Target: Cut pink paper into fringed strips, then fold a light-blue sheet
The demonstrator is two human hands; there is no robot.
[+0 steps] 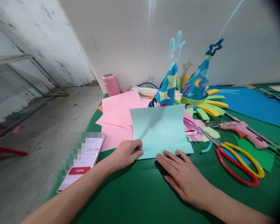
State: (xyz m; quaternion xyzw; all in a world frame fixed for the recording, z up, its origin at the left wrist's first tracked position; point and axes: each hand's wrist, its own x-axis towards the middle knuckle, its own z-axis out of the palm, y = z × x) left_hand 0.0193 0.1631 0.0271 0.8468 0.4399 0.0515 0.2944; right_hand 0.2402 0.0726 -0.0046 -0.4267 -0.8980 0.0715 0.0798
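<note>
A light blue-green sheet of paper (pixel 160 130) lies on the green table, its far edge curling up. At its near left corner, my left hand (pixel 128 152) pinches the paper between thumb and fingers. My right hand (pixel 182 175) lies flat with its fingers spread, fingertips at the sheet's near edge. Beyond the sheet stand two decorated blue cone hats, one (pixel 169 88) topped with a pale blue loop shape and the other (pixel 198 82) with a dark blue star. Pink sheets (pixel 118 109) lie to the left of the blue-green one.
A phone (pixel 86 161) lies at the table's left edge. Scissors with red and yellow handles (pixel 238 160) and a pink glue gun (pixel 245 130) are on the right. Farther back are a pink bottle (pixel 111 84) and a large blue sheet (pixel 256 104).
</note>
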